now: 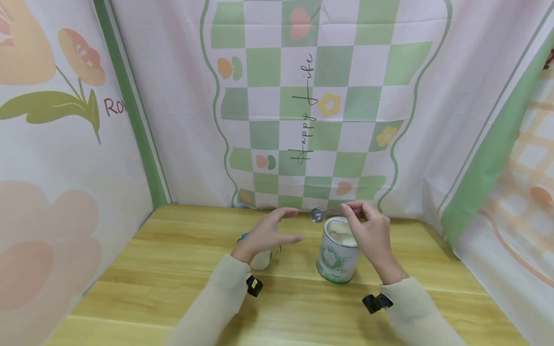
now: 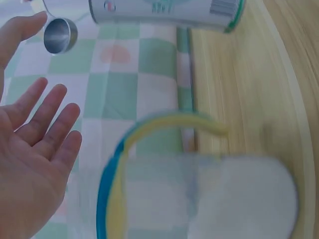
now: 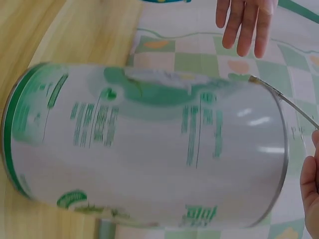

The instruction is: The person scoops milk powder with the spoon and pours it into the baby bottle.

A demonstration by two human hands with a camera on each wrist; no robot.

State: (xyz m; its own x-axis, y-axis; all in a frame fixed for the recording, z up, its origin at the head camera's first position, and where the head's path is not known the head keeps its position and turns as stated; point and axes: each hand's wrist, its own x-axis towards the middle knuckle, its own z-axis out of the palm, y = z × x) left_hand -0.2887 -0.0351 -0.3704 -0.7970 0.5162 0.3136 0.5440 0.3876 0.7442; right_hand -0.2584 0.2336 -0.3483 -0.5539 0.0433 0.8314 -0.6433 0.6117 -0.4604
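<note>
In the head view my right hand (image 1: pixel 370 230) pinches the thin handle of a small metal measuring spoon (image 1: pixel 317 215) beside the rim of an open can (image 1: pixel 338 262). Pale powder (image 1: pixel 342 233) shows inside the can, which stands upright. The spoon's round bowl (image 2: pixel 60 36) shines bare metal in the left wrist view. My left hand (image 1: pixel 268 233) hovers left of the spoon, fingers extended, thumb apart, holding nothing. Behind and below it stands a clear container (image 2: pixel 239 199) with white contents and a blue-and-yellow handle (image 2: pixel 112 189), largely covered by that hand in the head view.
The can and the container stand on a wood-grain table (image 1: pixel 173 274). A checkered printed curtain (image 1: pixel 303 120) hangs along the back edge, with more printed cloth (image 1: pixel 65 192) at the left and right sides.
</note>
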